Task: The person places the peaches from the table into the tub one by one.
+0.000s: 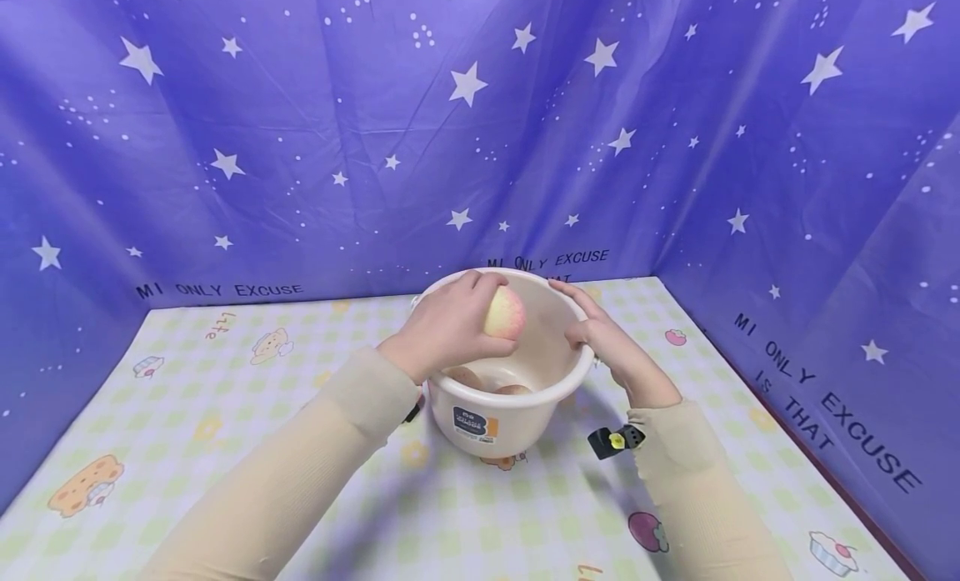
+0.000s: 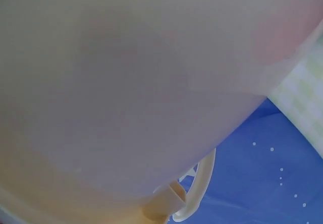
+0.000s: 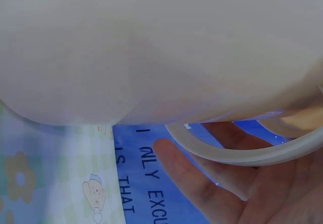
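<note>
Head view: gripping a round pink-and-yellow fruit (image 1: 507,313) in the left hand (image 1: 452,321), fingers curled, over the mouth of a round white plastic bucket (image 1: 525,418) containing brown rounded objects (image 1: 463,378); holding its right rim (image 1: 584,366) with the right hand (image 1: 617,348). Left wrist: showing bucket wall and curved white plastic handle (image 2: 204,178). Right wrist: showing right fingers (image 3: 192,178) spread behind the handle.

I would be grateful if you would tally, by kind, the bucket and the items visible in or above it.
White bucket: 1
Pink-and-yellow round fruit, held in the left hand: 1
Brown rounded items inside, partly hidden: 2 visible
Total: 4 visible
</note>
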Action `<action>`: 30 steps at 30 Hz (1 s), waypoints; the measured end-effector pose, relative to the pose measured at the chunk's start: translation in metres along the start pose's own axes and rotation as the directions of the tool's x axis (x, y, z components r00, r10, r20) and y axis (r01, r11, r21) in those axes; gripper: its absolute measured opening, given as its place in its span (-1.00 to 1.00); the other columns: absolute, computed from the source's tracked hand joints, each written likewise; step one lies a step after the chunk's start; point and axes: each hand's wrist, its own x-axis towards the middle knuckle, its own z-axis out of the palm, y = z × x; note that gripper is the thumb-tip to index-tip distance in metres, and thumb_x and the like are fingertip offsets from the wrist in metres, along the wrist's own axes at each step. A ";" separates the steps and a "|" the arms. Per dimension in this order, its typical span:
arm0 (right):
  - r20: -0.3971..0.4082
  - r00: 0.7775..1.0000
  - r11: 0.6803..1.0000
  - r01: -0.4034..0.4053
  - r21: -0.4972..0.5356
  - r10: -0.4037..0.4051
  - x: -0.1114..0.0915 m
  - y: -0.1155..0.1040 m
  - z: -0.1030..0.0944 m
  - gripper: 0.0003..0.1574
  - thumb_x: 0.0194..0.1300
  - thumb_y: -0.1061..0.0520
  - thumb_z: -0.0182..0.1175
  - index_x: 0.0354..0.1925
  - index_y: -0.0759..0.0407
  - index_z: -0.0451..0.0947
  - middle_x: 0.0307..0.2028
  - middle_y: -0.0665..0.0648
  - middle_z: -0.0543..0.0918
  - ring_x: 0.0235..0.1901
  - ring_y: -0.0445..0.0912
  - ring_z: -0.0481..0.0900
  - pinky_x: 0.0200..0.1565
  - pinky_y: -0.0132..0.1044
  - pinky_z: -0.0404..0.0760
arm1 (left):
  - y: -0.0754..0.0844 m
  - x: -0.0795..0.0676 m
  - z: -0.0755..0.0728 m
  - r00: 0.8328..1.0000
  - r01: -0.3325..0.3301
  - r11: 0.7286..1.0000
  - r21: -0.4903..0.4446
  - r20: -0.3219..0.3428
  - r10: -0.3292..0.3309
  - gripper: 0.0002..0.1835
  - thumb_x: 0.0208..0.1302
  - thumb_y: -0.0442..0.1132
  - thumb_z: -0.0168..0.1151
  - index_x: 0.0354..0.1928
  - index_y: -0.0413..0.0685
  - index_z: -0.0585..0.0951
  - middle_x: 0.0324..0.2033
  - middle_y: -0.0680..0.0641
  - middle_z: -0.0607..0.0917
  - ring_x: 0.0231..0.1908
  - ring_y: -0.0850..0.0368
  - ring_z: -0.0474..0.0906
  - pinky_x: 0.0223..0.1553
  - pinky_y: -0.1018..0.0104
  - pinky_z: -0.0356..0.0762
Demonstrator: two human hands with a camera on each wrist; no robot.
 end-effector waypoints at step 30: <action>0.005 1.000 1.000 0.000 0.003 0.000 -0.001 -0.001 0.000 0.25 -0.15 0.38 -0.08 0.56 -0.14 -0.04 0.48 0.29 0.05 0.21 0.19 0.28 -0.21 -0.26 0.52 | 0.002 0.006 0.004 0.997 -0.039 0.996 0.084 0.068 0.033 -0.20 0.09 0.21 0.38 0.31 0.01 0.38 0.13 -0.11 0.55 0.07 -0.01 0.57 0.06 0.12 0.58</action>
